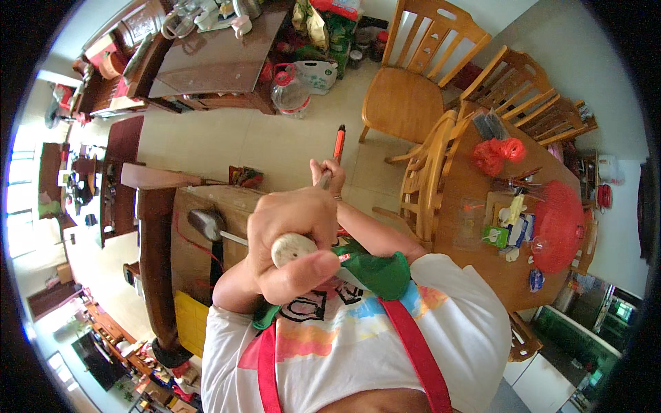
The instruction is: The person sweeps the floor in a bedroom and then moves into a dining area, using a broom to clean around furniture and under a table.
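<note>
My left hand (pixel 294 242) is closed around the top of a long pole, close below the camera. The pole's rounded whitish end (pixel 293 251), with a small dark hole, pokes out above my thumb. Farther down, my right hand (pixel 330 174) grips the same pole, its forearm coming in from the right. Beyond that hand the pole shows an orange section (pixel 339 142) with a black tip, over the tiled floor (pixel 222 134). A dark metallic rounded object (pixel 206 223) with a thin light rod lies left of my left hand; its kind is unclear.
Wooden chairs (pixel 405 103) and a wooden table (pixel 459 258) stand on the right, with red plastic bags (pixel 498 155) on it. A glass-topped table (pixel 211 57) and a large clear plastic bottle (pixel 290 95) are ahead. Dark wooden furniture (pixel 155 268) is close on the left.
</note>
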Motion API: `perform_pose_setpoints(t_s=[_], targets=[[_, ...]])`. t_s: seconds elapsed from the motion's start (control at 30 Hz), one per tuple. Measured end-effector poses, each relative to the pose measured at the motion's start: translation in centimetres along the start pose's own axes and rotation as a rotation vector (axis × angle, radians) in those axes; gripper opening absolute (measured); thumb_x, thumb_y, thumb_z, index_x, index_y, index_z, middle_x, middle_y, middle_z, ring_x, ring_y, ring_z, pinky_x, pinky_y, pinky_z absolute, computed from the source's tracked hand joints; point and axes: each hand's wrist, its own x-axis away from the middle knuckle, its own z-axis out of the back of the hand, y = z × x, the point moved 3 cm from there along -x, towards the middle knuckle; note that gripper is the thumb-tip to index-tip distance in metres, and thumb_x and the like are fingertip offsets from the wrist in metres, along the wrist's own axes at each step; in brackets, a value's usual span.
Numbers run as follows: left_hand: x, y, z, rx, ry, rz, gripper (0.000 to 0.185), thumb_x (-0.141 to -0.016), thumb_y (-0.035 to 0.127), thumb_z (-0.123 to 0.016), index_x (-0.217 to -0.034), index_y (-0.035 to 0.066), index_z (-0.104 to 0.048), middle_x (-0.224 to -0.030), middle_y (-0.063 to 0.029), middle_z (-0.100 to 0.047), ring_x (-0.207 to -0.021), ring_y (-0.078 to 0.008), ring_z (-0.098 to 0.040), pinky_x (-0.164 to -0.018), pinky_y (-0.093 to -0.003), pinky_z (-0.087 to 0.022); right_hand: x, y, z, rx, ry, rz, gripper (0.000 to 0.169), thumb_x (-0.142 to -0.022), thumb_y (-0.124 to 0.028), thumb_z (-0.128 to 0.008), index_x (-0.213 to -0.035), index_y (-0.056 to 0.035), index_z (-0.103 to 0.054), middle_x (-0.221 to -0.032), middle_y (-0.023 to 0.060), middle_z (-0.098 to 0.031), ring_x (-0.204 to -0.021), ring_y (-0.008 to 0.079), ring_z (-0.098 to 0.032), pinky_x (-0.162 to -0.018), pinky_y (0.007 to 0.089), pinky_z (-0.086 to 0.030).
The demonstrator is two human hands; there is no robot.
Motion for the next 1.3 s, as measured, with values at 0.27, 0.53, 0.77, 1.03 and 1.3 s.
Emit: perform_pose_setpoints(t_s=[0.27,0.53,0.77,1.03,1.3], targets=[[-1.7,-2.8,3.0,0.002,-0.293,-0.169,0.027,-0.072,0.023,-0.061,-0.059,0.006,-0.044,-0.057,-0.0081,-0.046,-0.051,-0.0296,-0.045,-0.053,-0.0388,-0.034,-6.1,1.8,-3.6,-0.122,0.007,-0.085,0.041,-0.08,-0.021,-0.076,-0.061,-0.0027,-0.045,-0.062,0.0045,-0.046,-0.059,0.0148,-0.043,-0.057,0.0317,-0.038],[-7.8,-8.2,8.0,-0.022,-0.278,-0.161,0.028,-0.071,0.02,-0.063,-0.059,0.006,-0.042,-0.057,-0.0083,-0.045,-0.055,-0.0308,-0.045,-0.06,-0.0393,-0.034,-16.2,6.8,-8.6,-0.115,0.086,-0.035,0.034,-0.079,-0.021,-0.077,-0.064,-0.0031,-0.051,-0.073,0.0083,-0.057,-0.069,0.022,-0.055,-0.067,0.0341,-0.045],[-18.9,-13.1,11.4,0.036,-0.194,-0.065,0.027,-0.069,0.02,-0.062,-0.058,0.006,-0.041,-0.057,-0.0076,-0.044,-0.055,-0.0299,-0.043,-0.06,-0.0389,-0.033,-28.8,9.2,-11.3,-0.085,0.129,-0.031,0.036,-0.082,-0.028,-0.076,-0.068,-0.0045,-0.052,-0.071,0.0048,-0.055,-0.066,0.0177,-0.052,-0.065,0.0335,-0.044],[-29.4,-19.6,11.0,0.012,-0.326,-0.211,0.026,-0.064,0.018,-0.062,-0.057,0.006,-0.039,-0.056,-0.0079,-0.042,-0.054,-0.0298,-0.043,-0.058,-0.04,-0.033,-41.4,12.2,-12.3,-0.062,0.267,0.035,0.041,-0.085,-0.035,-0.072,-0.068,-0.0038,-0.052,-0.068,0.006,-0.054,-0.064,0.0182,-0.051,-0.061,0.0334,-0.043],[-32.3,-21.6,10.7,0.014,-0.348,-0.111,0.029,-0.069,0.02,-0.062,-0.056,0.006,-0.04,-0.055,-0.0092,-0.041,-0.051,-0.0324,-0.043,-0.053,-0.041,-0.032,-35.9,18.0,-12.4,-0.001,0.085,-0.249,0.039,-0.085,-0.031,-0.071,-0.066,-0.0038,-0.051,-0.068,0.0073,-0.054,-0.066,0.0185,-0.052,-0.061,0.0343,-0.041]])
